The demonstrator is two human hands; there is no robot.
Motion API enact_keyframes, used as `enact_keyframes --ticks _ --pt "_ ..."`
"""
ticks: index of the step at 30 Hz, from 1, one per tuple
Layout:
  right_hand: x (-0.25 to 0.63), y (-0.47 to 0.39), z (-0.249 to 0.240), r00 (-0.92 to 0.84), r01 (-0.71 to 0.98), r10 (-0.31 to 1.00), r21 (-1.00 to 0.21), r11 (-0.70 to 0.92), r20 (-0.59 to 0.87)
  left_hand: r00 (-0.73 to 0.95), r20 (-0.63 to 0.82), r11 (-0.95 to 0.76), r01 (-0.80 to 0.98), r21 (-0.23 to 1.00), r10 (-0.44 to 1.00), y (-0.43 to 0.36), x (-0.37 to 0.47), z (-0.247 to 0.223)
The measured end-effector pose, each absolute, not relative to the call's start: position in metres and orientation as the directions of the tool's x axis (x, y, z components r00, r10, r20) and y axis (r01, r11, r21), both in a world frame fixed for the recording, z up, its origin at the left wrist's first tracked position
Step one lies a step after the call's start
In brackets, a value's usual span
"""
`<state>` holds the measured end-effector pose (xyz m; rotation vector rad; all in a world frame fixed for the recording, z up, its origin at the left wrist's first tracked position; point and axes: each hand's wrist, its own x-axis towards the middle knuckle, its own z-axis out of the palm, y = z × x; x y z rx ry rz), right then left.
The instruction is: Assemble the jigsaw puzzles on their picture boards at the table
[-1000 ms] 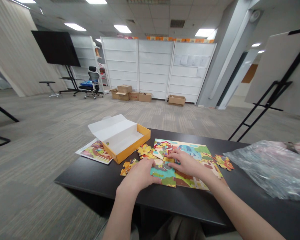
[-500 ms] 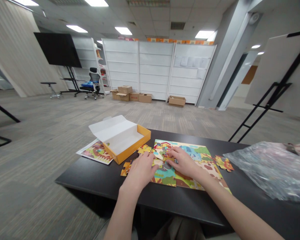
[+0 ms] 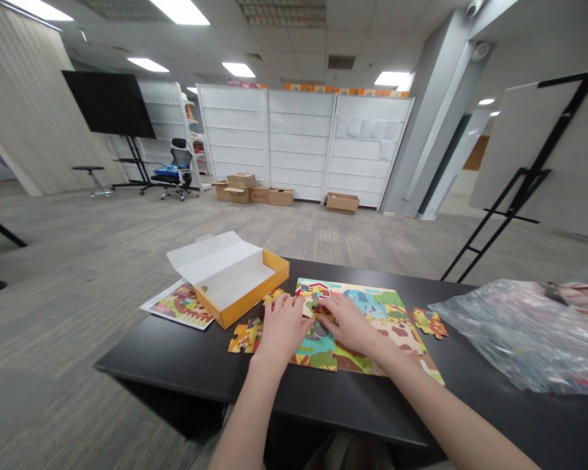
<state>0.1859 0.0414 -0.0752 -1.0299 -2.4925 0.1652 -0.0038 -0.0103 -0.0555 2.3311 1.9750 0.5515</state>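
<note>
A colourful jigsaw puzzle, largely joined, lies flat on the black table. My left hand rests over its left part, fingers bent downward around a puzzle piece. From the right, my right hand reaches to the same spot, its thumb and fingers on small pieces there; the fingertips partly hide them. Loose pieces lie left of my left hand, and another joined cluster sits to the right of the puzzle.
An open yellow box with a white inside stands at the table's back left, beside a printed picture sheet. A clear plastic bag lies at the right. Cardboard boxes stand on the floor beyond.
My left hand has moved toward my right hand, and their fingertips are closer together over the puzzle. The whole view has shifted slightly.
</note>
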Motion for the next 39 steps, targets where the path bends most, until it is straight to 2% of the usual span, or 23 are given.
enact_keyframes --ticks 7,12,14,17,20,22,29,35,39 --pt "0.184 0.042 -0.077 -0.629 0.635 0.692 -0.280 0.720 0.355 0.085 0.270 -0.159 0.951 0.265 0.959 -0.003 0.002 -0.059" --pt "0.187 0.046 -0.079 -0.603 0.610 0.699 -0.343 0.714 0.385 0.051 0.312 -0.177 0.903 0.392 0.949 -0.001 0.002 -0.060" --pt "0.188 0.048 -0.076 -0.536 0.586 0.728 -0.432 0.685 0.428 0.063 0.341 -0.242 0.822 0.515 0.938 -0.001 0.000 -0.058" --pt "0.189 0.049 -0.067 -0.428 0.472 0.808 -0.662 0.583 0.406 0.141 0.360 -0.365 0.624 0.691 0.922 -0.005 -0.004 -0.052" --pt "0.190 0.050 -0.059 -0.488 0.243 0.831 -0.872 0.424 0.268 0.247 0.336 -0.416 0.489 0.767 0.909 -0.008 -0.005 -0.048" --pt "0.193 0.052 -0.057 -0.533 0.144 0.818 -0.929 0.340 0.217 0.284 0.335 -0.434 0.455 0.778 0.899 -0.008 -0.005 -0.049" --pt "0.205 0.057 -0.053 -0.525 0.113 0.845 -0.976 0.186 0.100 0.157 0.454 -0.480 0.312 0.820 0.877 -0.002 -0.003 -0.057" --pt "0.199 0.048 -0.045 -0.472 0.122 0.878 -0.981 0.150 0.075 0.098 0.291 -0.305 0.201 0.931 0.952 -0.005 -0.001 -0.050" --pt "0.196 0.046 -0.044 -0.534 0.188 0.845 -0.969 0.163 0.039 -0.004 0.219 -0.216 0.154 0.964 0.976 0.000 -0.003 -0.054"
